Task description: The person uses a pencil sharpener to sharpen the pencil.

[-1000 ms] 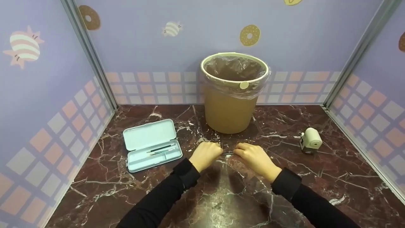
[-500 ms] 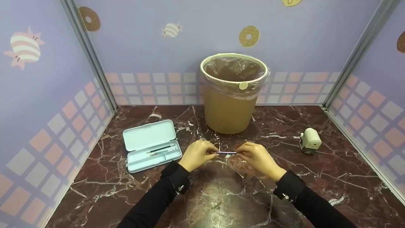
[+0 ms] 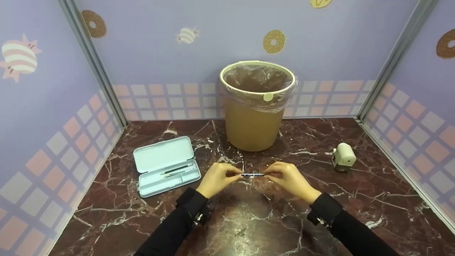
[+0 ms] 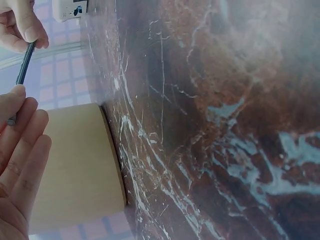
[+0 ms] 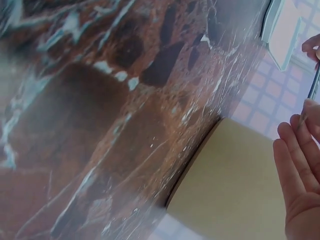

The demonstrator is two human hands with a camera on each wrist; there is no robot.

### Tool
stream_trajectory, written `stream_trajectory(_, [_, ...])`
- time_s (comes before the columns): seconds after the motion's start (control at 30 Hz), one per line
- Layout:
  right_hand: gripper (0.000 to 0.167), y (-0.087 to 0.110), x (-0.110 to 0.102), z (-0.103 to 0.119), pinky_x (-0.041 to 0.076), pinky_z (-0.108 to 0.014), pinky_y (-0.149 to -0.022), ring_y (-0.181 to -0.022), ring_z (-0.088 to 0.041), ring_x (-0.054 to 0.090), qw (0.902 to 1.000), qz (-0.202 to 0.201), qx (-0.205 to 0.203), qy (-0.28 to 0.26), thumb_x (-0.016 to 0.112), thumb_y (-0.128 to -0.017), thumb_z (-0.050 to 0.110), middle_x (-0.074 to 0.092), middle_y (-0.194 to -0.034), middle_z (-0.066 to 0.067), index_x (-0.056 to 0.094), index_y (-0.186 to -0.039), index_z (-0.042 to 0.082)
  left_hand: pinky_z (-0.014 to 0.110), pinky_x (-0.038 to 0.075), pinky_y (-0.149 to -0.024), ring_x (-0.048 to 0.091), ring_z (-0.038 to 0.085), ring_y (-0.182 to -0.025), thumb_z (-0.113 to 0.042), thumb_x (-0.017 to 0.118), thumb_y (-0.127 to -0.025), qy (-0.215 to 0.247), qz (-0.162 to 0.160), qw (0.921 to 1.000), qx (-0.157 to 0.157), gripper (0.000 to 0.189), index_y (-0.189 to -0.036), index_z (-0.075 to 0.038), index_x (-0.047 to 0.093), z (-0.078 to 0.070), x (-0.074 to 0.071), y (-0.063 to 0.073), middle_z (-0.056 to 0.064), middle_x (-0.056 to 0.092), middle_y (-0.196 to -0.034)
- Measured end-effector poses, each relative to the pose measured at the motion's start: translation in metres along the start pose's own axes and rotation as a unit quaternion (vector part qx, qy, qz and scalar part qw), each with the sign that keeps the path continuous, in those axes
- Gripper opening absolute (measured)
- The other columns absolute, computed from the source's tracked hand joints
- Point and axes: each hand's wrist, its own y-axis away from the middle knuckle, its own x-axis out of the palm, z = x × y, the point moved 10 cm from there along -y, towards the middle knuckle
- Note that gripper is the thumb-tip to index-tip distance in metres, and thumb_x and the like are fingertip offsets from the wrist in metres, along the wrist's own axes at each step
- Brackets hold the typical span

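Pencil (image 3: 253, 174) held approx. level above tabletop (image 3: 241, 231) in front of bin (image 3: 252, 124), L hand (image 3: 219, 178) pinching one end, R hand (image 3: 292, 179) the other, prob. for steadiness, w/ open case (image 3: 163, 154) at left, sharpener (image 3: 344, 155) at right

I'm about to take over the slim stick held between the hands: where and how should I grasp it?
Probably pinch the slim stick at its uncovered middle, from above: the left hand and right hand pinch it on either side, leaving a straight bare stretch.
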Motion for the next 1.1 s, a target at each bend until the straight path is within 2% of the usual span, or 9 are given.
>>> stream_trajectory(0.13, [0.019,0.004,-0.015,-0.015,0.063,-0.031,-0.083,-0.088,-0.025,0.075,0.9994,-0.009,0.017,0.03,0.079,-0.084,0.001,0.078,-0.099,-0.012,0.078,-0.103,0.002,0.032,0.061,-0.076,0.076,0.019,-0.081,-0.014,0.079,-0.088,-0.012,-0.007,0.9999,0.004,0.013,-0.099,-0.008,0.082,0.002,-0.002,0.003,0.008,0.081,-0.094])
stream_trajectory(0.27, [0.024,0.008,-0.042,-0.038,0.061,-0.045,-0.088,-0.095,-0.031,0.074,0.9944,-0.021,0.044,0.094,0.08,-0.083,0.004,0.078,-0.105,-0.015,0.077,-0.107,0.001,0.033,0.061,-0.076,0.076,0.02,-0.081,-0.012,0.079,-0.088,-0.011,-0.012,0.9999,0.006,0.013,-0.098,-0.006,0.082,0.004,-0.006,0.006,0.009,0.081,-0.093])
stream_trajectory(0.5, [0.034,0.018,-0.096,-0.087,0.055,-0.058,-0.096,-0.107,-0.044,0.069,0.9783,0.018,0.102,0.18,0.077,-0.087,0.006,0.072,-0.116,-0.027,0.07,-0.118,-0.007,0.029,0.061,-0.074,0.076,0.019,-0.078,-0.012,0.079,-0.088,-0.018,-0.005,0.9998,0.001,0.012,-0.098,-0.007,0.082,0.006,-0.009,0.01,0.008,0.081,-0.092])
stream_trajectory(0.63, [0.047,0.025,-0.124,-0.11,0.051,-0.061,-0.099,-0.116,-0.049,0.064,0.9606,0.068,0.127,0.238,0.077,-0.087,0.01,0.066,-0.126,-0.031,0.064,-0.128,-0.009,0.029,0.061,-0.075,0.076,0.018,-0.079,-0.012,0.078,-0.088,-0.017,0.002,0.9999,0.0,0.012,-0.099,-0.008,0.082,0.006,-0.009,0.012,0.008,0.081,-0.093])
stream_trajectory(0.73, [0.061,0.031,-0.14,-0.127,0.048,-0.064,-0.101,-0.123,-0.053,0.057,0.9437,0.111,0.149,0.274,0.079,-0.085,0.015,0.058,-0.135,-0.034,0.057,-0.136,-0.01,0.029,0.061,-0.075,0.076,0.019,-0.08,-0.011,0.078,-0.088,-0.016,0.006,0.9999,0.003,0.012,-0.099,-0.007,0.082,0.007,-0.01,0.014,0.008,0.081,-0.093])
stream_trajectory(0.93, [0.081,0.044,-0.156,-0.16,0.039,-0.07,-0.109,-0.134,-0.06,0.042,0.9256,0.17,0.192,0.278,0.079,-0.081,0.013,0.043,-0.147,-0.041,0.042,-0.147,-0.014,0.03,0.06,-0.075,0.076,0.019,-0.08,-0.011,0.078,-0.088,-0.023,0.006,0.9997,-0.001,0.012,-0.098,-0.007,0.082,0.009,-0.014,0.018,0.008,0.081,-0.093])
stream_trajectory(1.1, [0.085,0.056,-0.157,-0.182,0.042,-0.07,-0.103,-0.134,-0.061,0.04,0.9093,0.202,0.236,0.277,0.076,-0.08,0.012,0.039,-0.148,-0.042,0.035,-0.149,-0.015,0.03,0.06,-0.075,0.076,0.018,-0.08,-0.014,0.078,-0.088,-0.031,0.009,0.9995,-0.004,0.012,-0.098,-0.008,0.082,0.011,-0.012,0.019,0.007,0.081,-0.093])
